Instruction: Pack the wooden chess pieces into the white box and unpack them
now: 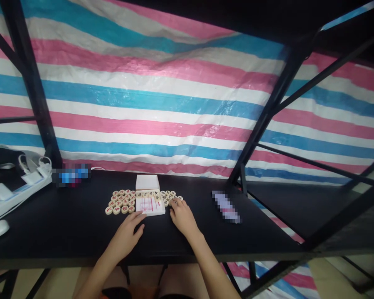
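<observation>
Presently resting the left hand, loosely uncurled, at the near-left corner of the white box on the counter; holding the right hand over black-marked xiangqi pieces, right of the box; cannot tell whether gripping one.

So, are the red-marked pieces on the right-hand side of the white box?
No, the red-marked pieces lie in rows to the left of the white box.
</observation>
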Motion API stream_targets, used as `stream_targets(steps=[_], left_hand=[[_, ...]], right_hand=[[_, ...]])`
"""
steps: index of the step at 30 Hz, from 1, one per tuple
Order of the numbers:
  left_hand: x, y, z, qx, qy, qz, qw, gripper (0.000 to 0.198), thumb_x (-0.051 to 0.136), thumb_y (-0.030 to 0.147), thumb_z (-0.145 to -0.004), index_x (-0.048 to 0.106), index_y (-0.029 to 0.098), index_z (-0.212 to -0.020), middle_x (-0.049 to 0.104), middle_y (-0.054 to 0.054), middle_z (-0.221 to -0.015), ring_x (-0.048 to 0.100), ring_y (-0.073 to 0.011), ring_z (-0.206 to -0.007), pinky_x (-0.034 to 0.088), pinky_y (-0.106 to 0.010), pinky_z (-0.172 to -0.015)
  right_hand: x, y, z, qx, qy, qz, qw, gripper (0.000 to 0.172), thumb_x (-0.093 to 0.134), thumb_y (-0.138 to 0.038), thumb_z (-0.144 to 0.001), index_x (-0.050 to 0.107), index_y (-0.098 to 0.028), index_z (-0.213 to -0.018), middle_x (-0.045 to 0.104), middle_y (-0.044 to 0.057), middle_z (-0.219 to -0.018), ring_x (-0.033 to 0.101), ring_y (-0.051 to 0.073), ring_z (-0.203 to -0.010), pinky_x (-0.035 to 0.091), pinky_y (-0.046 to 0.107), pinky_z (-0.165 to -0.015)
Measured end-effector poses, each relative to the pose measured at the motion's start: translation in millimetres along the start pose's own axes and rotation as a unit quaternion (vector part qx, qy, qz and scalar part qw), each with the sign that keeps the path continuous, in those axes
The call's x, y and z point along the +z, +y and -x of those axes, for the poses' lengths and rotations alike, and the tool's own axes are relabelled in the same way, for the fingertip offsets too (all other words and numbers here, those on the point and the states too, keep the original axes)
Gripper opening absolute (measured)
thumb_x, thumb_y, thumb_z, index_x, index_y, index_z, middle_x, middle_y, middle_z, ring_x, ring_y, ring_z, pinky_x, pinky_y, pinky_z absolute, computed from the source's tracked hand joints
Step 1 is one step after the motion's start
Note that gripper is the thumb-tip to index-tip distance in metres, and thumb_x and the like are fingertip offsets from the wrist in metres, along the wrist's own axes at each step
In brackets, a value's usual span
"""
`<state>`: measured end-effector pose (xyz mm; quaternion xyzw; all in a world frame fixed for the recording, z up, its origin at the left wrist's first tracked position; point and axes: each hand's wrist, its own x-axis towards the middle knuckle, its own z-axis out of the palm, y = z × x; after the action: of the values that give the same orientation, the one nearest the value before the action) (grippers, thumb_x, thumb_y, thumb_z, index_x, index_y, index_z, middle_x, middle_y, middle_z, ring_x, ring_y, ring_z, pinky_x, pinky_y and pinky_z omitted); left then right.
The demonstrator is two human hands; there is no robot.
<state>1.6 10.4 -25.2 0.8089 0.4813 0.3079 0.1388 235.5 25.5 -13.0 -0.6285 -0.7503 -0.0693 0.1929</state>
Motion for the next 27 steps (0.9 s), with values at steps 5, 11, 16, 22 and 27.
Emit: stream_targets(steps=[5, 11, 16, 22, 27], left_hand=[[-0.5, 0, 1, -0.002, 0.003, 0.012, 1.0, 0.033, 0.046, 0.021, -0.085, 0.063, 0.021, -0.113, 0.057, -0.008, -0.126, 0.054, -0.0229, -0.116, 0.041, -0.038, -0.101], [-3.7, 3, 3, 0.008, 0.013, 0.055, 0.998, 0.029, 0.044, 0.021, -0.086, 0.064, 0.021, -0.107, 0.056, -0.008, -0.119, 0.06, -0.0202, -0.1, 0.048, -0.033, -0.091], [-11.7, 13, 2, -0.009, -0.007, 0.097, 0.995, 0.024, 0.046, 0.025, -0.086, 0.065, 0.019, -0.1, 0.062, -0.006, -0.098, 0.061, -0.0163, -0.077, 0.05, -0.029, -0.077], [-15.1, 17, 2, -0.025, -0.062, 0.117, 0.991, 0.024, 0.049, 0.032, -0.085, 0.068, 0.021, -0.095, 0.068, -0.003, -0.084, 0.061, -0.0178, -0.075, 0.047, -0.026, -0.073], [-13.2, 11, 2, -0.033, -0.066, 0.142, 0.987, 0.027, 0.051, 0.03, -0.081, 0.069, 0.021, -0.1, 0.071, -0.004, -0.09, 0.063, -0.0176, -0.075, 0.047, -0.025, -0.074]], right_hand=[[-5, -4, 5, 0.013, 0.018, -0.004, 1.0, 0.021, 0.048, -0.014, -0.084, 0.064, -0.02, -0.096, 0.058, 0.009, -0.112, 0.05, 0.023, -0.102, 0.041, 0.033, -0.087], [-15, -14, 32, 0.04, 0.002, -0.096, 0.995, 0.016, 0.047, -0.011, -0.083, 0.06, -0.02, -0.087, 0.061, 0.006, -0.088, 0.055, 0.021, -0.084, 0.044, 0.032, -0.077], [-16, -42, 34, -0.011, 0.011, -0.317, 0.948, 0.025, 0.053, -0.01, -0.078, 0.058, -0.021, -0.1, 0.058, 0.004, -0.096, 0.057, 0.017, -0.086, 0.046, 0.027, -0.077], [-7, -69, 33, -0.058, -0.025, -0.415, 0.907, 0.018, 0.059, -0.016, -0.077, 0.063, -0.021, -0.094, 0.058, 0.001, -0.088, 0.057, 0.013, -0.078, 0.046, 0.022, -0.069], [-2, -66, 34, -0.035, -0.022, -0.428, 0.903, 0.019, 0.062, -0.014, -0.075, 0.063, -0.021, -0.092, 0.059, 0.001, -0.088, 0.058, 0.012, -0.075, 0.046, 0.021, -0.066]])
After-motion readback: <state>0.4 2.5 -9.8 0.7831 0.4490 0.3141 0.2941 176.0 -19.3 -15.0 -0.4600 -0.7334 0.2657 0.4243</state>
